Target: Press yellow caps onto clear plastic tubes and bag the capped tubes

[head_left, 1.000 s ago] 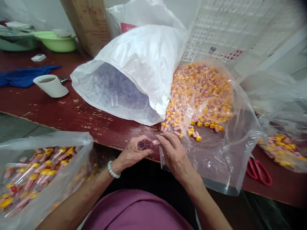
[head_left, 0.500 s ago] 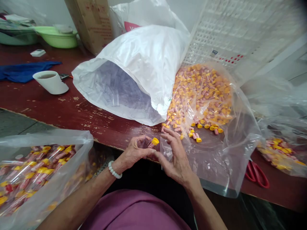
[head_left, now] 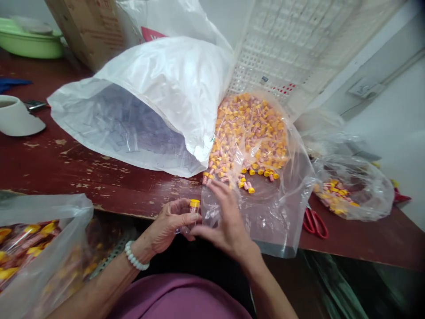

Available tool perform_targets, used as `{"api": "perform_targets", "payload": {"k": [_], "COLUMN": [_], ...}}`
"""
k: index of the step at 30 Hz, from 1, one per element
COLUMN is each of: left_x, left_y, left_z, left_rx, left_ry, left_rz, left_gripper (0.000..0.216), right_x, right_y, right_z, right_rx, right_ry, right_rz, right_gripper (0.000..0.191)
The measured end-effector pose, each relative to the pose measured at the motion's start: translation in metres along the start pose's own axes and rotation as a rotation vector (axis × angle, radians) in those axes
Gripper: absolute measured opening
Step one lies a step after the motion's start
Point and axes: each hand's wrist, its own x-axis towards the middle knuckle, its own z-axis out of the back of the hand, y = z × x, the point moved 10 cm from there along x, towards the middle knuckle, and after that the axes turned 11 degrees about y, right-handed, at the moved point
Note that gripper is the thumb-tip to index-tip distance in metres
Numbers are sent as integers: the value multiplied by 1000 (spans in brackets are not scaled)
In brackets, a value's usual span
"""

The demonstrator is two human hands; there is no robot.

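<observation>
My left hand (head_left: pixel 171 221), with a pale bead bracelet at the wrist, is closed on a small clear tube (head_left: pixel 194 206) with a yellow cap. The tube stands nearly upright at the table's front edge, its lower part hidden by my fingers. Beside it my right hand (head_left: pixel 229 223) is open, fingers spread toward the clear bag, its thumb close to the tube's lower end; whether it touches I cannot tell. Many pink pieces with yellow caps (head_left: pixel 250 133) lie in the clear plastic bag (head_left: pixel 265 221). A white sack (head_left: pixel 172 66) full of clear tubes gapes open behind my left hand.
At lower left, a plastic bag (head_left: pixel 71 212) holds filled yellow-capped tubes. Red scissors (head_left: pixel 315 223) and another clear bag (head_left: pixel 372 190) lie on the right. A white cup (head_left: pixel 20 122), green basin (head_left: pixel 31 44), cardboard box (head_left: pixel 88 33) and white plastic crate (head_left: pixel 295 53) stand farther back.
The view has swung to the right. The capped tube in my left hand has gone from tilted to nearly upright. My right hand stays open, its thumb now lower beside the tube.
</observation>
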Motion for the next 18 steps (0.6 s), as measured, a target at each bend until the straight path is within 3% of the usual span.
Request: {"api": "perform_targets", "payload": {"k": [2,4,7,9,11,14,18], "left_x": [-1,-1,-1,0,1,3,7], "left_y": [-3,-6,-10,-14,-16,-17,-24], "left_z": [4,6,6,5,4,0,-14], "left_rx": [30,56,99,139,192,322,567], "left_ry": [-52,-80,-70,-62,-70,-100,-82], "left_rz": [-1,-14,-63,-112,-141,-120,-150], "left_gripper": [31,33,33,32,33,33,22], "right_x": [-8,-18,-19,-22,-29,-31,-3], "right_y": [-53,-108,-170,-185,-178,-128,-16], "right_z": [36,57,52,50,55,58,26], "right_rx": [4,-159,-226,-198,-194,-105,156], "right_ry": [-207,-327,-256,-258,-323,-350,-69], "right_rz": [-181,-353,-419,-428,-468,-443,13], "right_gripper": [53,35,22,21,26,29,19]}}
